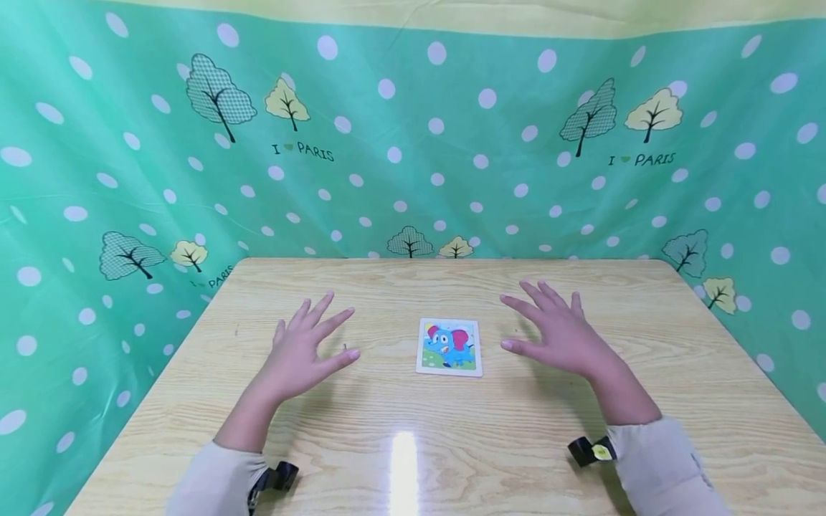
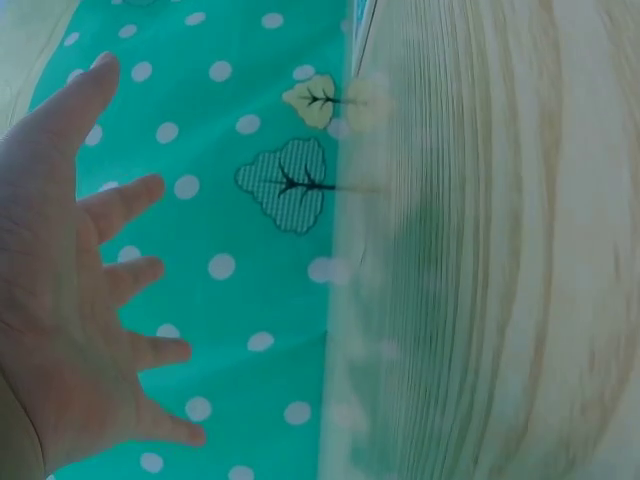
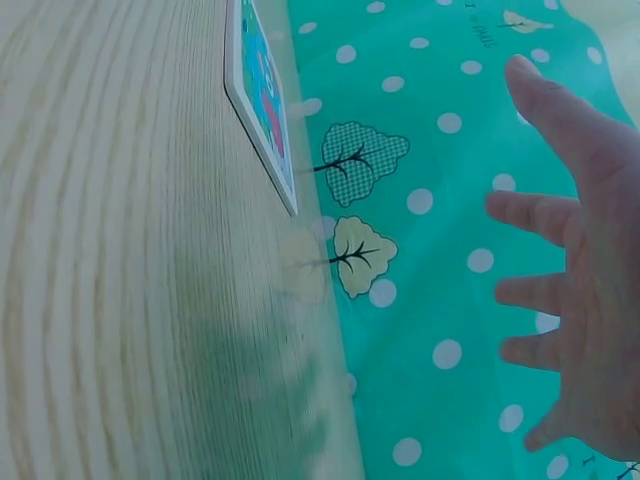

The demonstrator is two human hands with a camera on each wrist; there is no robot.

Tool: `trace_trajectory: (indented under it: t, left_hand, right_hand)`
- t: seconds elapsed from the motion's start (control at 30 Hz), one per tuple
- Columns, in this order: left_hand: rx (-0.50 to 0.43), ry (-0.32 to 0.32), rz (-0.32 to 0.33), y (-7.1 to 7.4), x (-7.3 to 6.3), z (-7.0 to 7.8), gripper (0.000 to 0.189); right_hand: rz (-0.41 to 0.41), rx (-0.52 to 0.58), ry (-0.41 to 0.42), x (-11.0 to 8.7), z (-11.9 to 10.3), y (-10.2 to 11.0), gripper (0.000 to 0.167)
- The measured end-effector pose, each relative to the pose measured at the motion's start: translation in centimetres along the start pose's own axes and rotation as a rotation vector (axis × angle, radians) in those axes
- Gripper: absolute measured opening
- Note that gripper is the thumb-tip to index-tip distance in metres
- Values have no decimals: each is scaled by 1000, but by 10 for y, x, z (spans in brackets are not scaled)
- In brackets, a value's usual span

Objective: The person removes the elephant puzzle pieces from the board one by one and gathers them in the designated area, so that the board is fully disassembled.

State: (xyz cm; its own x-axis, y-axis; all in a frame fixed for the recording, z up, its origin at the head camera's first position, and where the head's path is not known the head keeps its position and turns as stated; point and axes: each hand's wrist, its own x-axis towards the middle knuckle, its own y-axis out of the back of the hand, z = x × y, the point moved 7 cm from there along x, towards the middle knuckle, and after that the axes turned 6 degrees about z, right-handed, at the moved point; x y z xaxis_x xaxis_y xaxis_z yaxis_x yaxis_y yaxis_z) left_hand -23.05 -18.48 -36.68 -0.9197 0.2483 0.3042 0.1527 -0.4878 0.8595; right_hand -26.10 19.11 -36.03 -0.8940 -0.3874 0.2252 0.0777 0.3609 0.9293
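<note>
A square picture puzzle or card (image 1: 449, 347) with a white border lies flat near the middle of the table, showing a blue elephant with pink ears. To its left, my left hand (image 1: 302, 352) hovers over the wood with fingers spread and nothing held. On the other side, my right hand (image 1: 560, 331) is likewise spread and holds nothing. Neither hand touches the square. In the right wrist view the square (image 3: 262, 105) shows edge-on at the top, apart from the right hand (image 3: 600, 270). The left wrist view shows the left hand (image 2: 75, 280) with fingers apart.
The light wooden table (image 1: 361, 430) has a bright glare streak near its front. A green dotted curtain (image 1: 413, 129) with printed trees hangs behind it and at both sides. Black wrist cameras (image 1: 280, 476) sit at the cuffs of light sleeves (image 1: 665, 466).
</note>
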Motion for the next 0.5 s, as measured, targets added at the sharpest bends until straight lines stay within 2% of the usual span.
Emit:
trace_trajectory:
  t: [0.37, 0.5]
  left_hand:
    - [-151, -30, 15, -17, 13, 15, 69]
    - [-210, -22, -1, -24, 16, 18, 69]
  right_hand:
    - [-92, 175, 37, 6, -9, -20, 84]
    - [-107, 193, 55, 10, -15, -27, 84]
